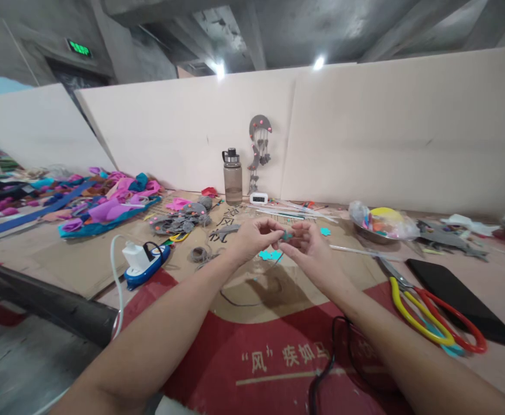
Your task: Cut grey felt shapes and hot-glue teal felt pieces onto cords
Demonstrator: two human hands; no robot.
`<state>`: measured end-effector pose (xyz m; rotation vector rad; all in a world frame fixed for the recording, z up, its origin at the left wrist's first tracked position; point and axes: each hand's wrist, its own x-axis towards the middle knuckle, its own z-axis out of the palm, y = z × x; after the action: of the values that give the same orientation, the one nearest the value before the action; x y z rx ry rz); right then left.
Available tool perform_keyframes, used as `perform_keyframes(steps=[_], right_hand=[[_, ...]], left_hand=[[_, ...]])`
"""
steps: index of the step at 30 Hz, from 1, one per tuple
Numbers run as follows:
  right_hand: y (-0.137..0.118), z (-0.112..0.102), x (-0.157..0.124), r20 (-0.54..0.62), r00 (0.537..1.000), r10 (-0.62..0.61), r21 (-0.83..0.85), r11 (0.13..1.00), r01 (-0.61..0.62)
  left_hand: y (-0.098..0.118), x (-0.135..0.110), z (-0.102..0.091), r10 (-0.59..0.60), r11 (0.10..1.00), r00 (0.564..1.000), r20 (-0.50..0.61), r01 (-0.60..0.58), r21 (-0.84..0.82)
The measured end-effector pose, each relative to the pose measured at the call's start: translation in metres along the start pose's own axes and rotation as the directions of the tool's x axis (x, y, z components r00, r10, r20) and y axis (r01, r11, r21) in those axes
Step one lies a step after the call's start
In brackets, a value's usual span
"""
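Above the cardboard, my left hand (pixel 252 239) and my right hand (pixel 309 245) meet, fingertips pinched around a small teal felt piece (pixel 286 235). Its exact shape is mostly hidden by the fingers. A thin grey yarn (pixel 240 303) lies curved on the cardboard below, and a strand hangs near my right hand. Bright turquoise cutouts (pixel 270 255) lie just behind and below my hands, with another turquoise cutout (pixel 325 231) to the right. A loose ball of grey yarn (pixel 198 255) rests left of my left hand.
Scissors (pixel 421 311) with yellow and red handles and a black phone (pixel 460 300) lie right. A bowl (pixel 376 231) with bagged items stands behind them. Left are a blue power strip (pixel 146 268), grey felt pieces (pixel 178 222) and colourful cloth. A bottle (pixel 233 178) stands behind.
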<state>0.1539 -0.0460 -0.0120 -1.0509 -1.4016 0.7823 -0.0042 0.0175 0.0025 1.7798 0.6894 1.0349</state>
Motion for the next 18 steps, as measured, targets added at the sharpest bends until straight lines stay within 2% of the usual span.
perform_keyframes(steps=[3, 5, 10, 18], right_hand=[[0.005, 0.002, -0.001, -0.055, 0.998, -0.033, -0.039, 0.999, 0.031], [0.005, 0.001, 0.000, -0.069, 0.996, -0.055, -0.047, 0.998, 0.052], [-0.001, -0.003, -0.001, -0.054, 0.998, -0.044, -0.090, 0.995, 0.039], [0.002, -0.010, 0.002, -0.086, 0.995, -0.048, -0.225, 0.974, 0.028]], left_hand=[[0.001, -0.001, 0.003, 0.091, 0.990, 0.994, -0.056, -0.084, 0.114], [0.002, -0.001, 0.006, 0.106, 0.986, 0.993, -0.055, -0.098, 0.136], [0.004, -0.005, 0.009, 0.003, 0.998, 1.000, 0.011, -0.004, 0.057], [0.006, -0.004, 0.004, -0.047, 0.990, 0.989, 0.138, 0.065, -0.128]])
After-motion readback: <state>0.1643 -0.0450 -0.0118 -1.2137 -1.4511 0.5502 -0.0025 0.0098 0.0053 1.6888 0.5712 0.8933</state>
